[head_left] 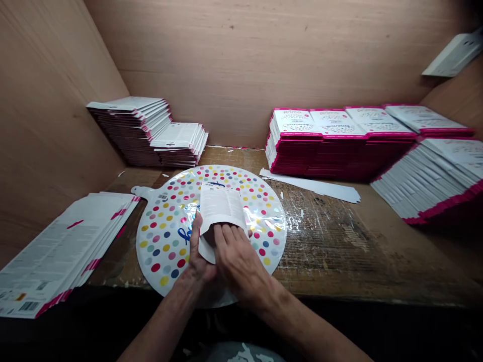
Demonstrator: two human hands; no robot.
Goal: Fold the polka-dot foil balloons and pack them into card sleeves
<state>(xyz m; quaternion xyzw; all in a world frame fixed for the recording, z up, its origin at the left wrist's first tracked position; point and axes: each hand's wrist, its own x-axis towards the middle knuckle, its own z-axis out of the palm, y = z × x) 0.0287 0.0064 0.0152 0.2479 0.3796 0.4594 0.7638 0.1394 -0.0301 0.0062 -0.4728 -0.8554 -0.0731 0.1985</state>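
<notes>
A flat round foil balloon with coloured dots lies on the worn table in front of me. On top of it rests a white printed paper sleeve. My left hand pinches the sleeve's near left edge, thumb up along it. My right hand has its fingers tucked into the sleeve's open near end, holding it.
Stacks of white and pink packages stand at the back left, at the near left, at the back right and at the far right. A flat white strip lies behind the balloon. Wooden walls enclose the table.
</notes>
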